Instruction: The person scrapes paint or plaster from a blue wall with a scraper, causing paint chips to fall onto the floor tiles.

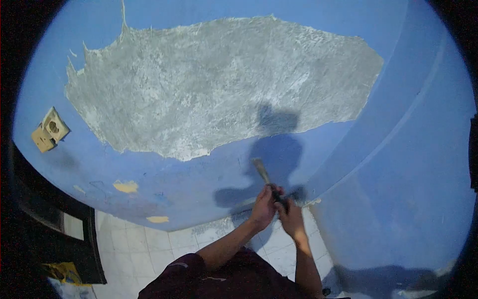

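Note:
A scraper [261, 169] with a narrow metal blade and a dark handle points up and left, its tip close to the blue wall [209, 172]. My left hand [264, 208] is closed round the handle just below the blade. Lower on the same handle, my right hand [291, 219] has its fingers wrapped at the butt end. Above the blade spreads a large bare grey patch [219, 84] with ragged, peeling paint edges. My shadow falls across the wall behind the tool.
A beige wall socket [54, 124] juts out at the left. Pale yellow patches [125, 186] mark the lower wall. White floor tiles [132, 244] carry grey debris [211, 230] along the wall's foot. A dark frame [94, 254] and a yellow item [64, 272] stand lower left.

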